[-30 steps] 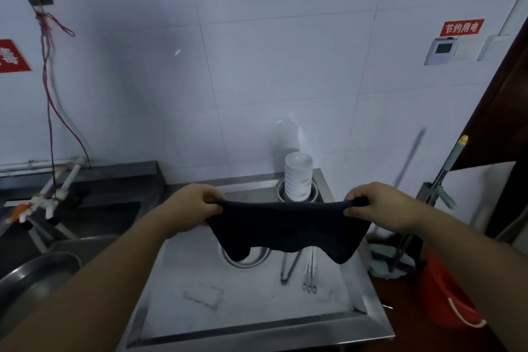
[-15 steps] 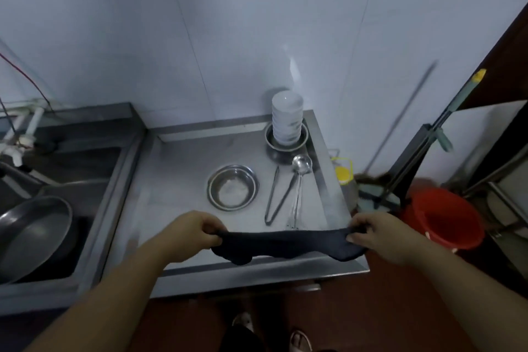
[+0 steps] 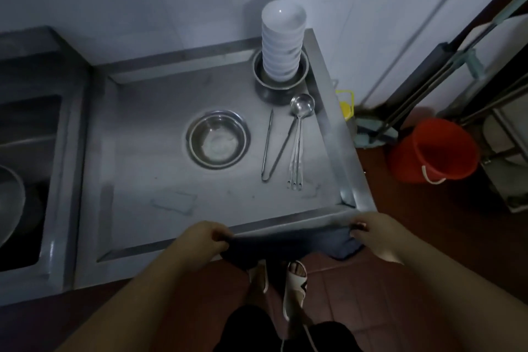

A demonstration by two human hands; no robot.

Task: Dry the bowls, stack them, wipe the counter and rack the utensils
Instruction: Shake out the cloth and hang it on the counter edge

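Note:
A dark cloth point(image 3: 288, 247) is stretched between my left hand point(image 3: 204, 238) and my right hand point(image 3: 377, 233), just in front of the steel counter's point(image 3: 148, 134) near edge. A stack of white bowls point(image 3: 281, 40) stands in a steel bowl point(image 3: 258, 71) at the counter's back right corner. Another steel bowl point(image 3: 217, 138) sits alone in the middle. To its right lie steel tongs point(image 3: 271, 148) and several ladles point(image 3: 298, 134), side by side with handles pointing toward me.
A sink point(image 3: 25, 151) with a large steel basin point(image 3: 8, 203) lies to the left. On the floor at the right stand a red bucket point(image 3: 434, 151), a mop point(image 3: 428, 86) and a yellow-capped bottle point(image 3: 345, 107). My sandalled feet point(image 3: 295, 280) are below the counter edge.
The view has tilted down from the wall to the counter and floor. Both hands have come down and toward me with the cloth, from above the counter to its front edge.

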